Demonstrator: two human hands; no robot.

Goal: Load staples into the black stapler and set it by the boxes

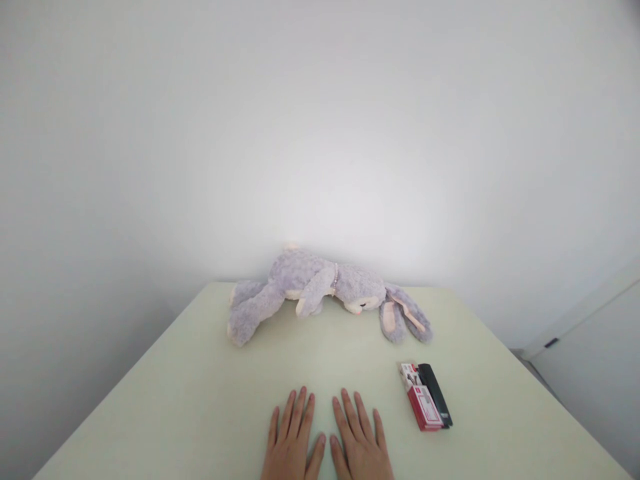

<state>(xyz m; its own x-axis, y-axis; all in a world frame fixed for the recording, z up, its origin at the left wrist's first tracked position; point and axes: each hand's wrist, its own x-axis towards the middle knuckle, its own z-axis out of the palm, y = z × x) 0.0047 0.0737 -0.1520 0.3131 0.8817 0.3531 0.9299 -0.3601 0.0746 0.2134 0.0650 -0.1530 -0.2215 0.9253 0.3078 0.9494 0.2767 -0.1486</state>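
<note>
left hand (291,440): laid palm down on the table (190,400); grip released, nothing held.
right hand (361,440): laid flat just beside the left hand; grip likewise released.
red-and-white box (425,408): placed near the right hand, on its right, not touched.
black stapler (436,393): set alongside the box, on its right.
packet (410,375): set at the box's far end; print too small to be read.
plush rabbit (300,272): laid on its side along the table's far edge, ears to the right.

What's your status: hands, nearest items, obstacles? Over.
Left hand and right hand palms-down on pale green table, empty. Red-and-white rectangular box, long black object to the right, untouched. Lavender plush rabbit lying farther back, out of the way.
</note>
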